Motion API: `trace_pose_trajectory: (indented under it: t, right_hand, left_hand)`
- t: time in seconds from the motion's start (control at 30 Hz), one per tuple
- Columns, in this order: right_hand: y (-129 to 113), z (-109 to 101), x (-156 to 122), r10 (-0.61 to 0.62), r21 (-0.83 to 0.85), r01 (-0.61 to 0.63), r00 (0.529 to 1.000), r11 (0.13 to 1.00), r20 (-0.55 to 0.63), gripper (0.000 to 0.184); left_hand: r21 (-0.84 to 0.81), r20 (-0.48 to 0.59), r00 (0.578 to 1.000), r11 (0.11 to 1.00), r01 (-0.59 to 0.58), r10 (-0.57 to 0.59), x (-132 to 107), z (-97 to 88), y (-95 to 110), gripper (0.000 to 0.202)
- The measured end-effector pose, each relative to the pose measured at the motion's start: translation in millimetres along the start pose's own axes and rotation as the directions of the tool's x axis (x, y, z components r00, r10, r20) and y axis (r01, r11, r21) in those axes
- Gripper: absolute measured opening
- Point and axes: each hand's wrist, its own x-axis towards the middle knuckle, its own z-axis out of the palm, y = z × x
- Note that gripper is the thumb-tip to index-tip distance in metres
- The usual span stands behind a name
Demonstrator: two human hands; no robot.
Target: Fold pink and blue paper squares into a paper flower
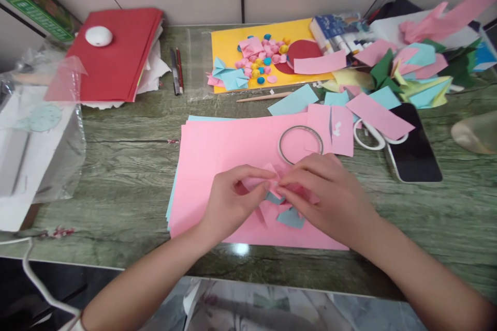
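Observation:
My left hand point(235, 197) and my right hand point(328, 196) meet above a stack of pink paper point(217, 155). Between the fingertips of both is a small folded pink paper piece point(273, 185), partly hidden by the fingers. Thumb and forefinger of each hand are pinched on it. Just under the fingers, blue-grey paper pieces point(291, 218) show, one touching or close to the pink piece. Beyond my right hand a thin roll of tape point(280, 146) lies flat on the pink sheets. Pink paper strips point(342, 132) lie to its right.
White-handled scissors point(368, 137) lie partly under a pink strip, beside a phone point(413, 150). Behind, a yellow sheet point(223, 46) bears small paper balls point(267, 51). A red folder point(112, 70) with a white oval object point(98, 36) sits back left; plastic bags point(73, 155) lie left.

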Motion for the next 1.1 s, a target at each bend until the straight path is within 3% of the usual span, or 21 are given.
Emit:
trace_pose_trajectory:
  t: [0.13,0.3,0.5,0.63,0.83,0.97,1.1]
  right_hand:
    - [-1.0,2.0,-3.7,-0.106,-0.171,0.094,0.992,0.981,-0.063,0.009]
    - [-3.7,2.0,-4.7,-0.175,-0.239,0.151,0.981,0.959,-0.084,0.007]
    - [-4.1,2.2,-2.7,-0.097,-0.113,0.086,0.990,0.990,-0.102,0.007]
    - [-3.5,2.0,-1.0,-0.058,0.020,0.062,0.986,0.998,-0.153,0.006]
    - [-7.7,2.1,1.5,-0.027,0.067,0.044,0.971,0.997,-0.238,0.010]
    - [-10.2,3.8,2.1,0.003,0.076,0.015,0.973,0.997,-0.233,0.010]
    - [-11.0,5.2,1.1,0.015,0.059,-0.002,0.977,0.998,-0.213,0.009]
  left_hand:
    - [-0.014,-0.027,0.999,1.000,0.024,-0.025,0.4,1.9,1.7,0.009]
    - [-0.045,-0.036,0.998,0.998,0.042,-0.044,1.6,1.8,2.2,0.009]
    - [-0.075,-0.027,0.999,0.997,0.030,-0.032,2.6,-0.1,-0.1,0.015]
    - [-0.212,-0.007,0.995,0.973,0.096,-0.100,4.2,-0.7,-3.0,0.017]
    - [-0.346,0.021,0.992,0.930,0.126,-0.127,4.5,-0.2,-3.9,0.021]
    - [-0.325,0.017,0.994,0.940,0.104,-0.104,2.6,0.1,0.1,0.022]
    - [-0.193,-0.032,0.995,0.978,0.085,-0.093,-1.1,1.4,5.4,0.021]
